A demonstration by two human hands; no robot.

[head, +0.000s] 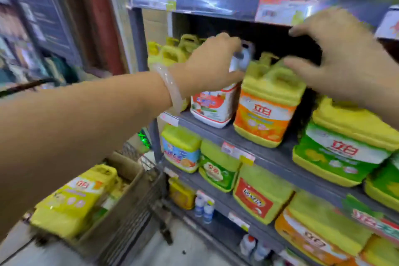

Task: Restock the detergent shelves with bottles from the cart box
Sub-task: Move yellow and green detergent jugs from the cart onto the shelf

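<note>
"立白" readable on orange-label bottle (265, 114), green-label bottle (341, 153), cart bottle (82, 188) (price tags blurred).

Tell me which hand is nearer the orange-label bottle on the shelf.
Right. The right hand hovers over the orange-label bottle, thumb by its handle; the left hand grips the white bottle beside it.

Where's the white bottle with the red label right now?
On the middle shelf, gripped at its top by the left hand, just left of the orange-label yellow jug.
</note>
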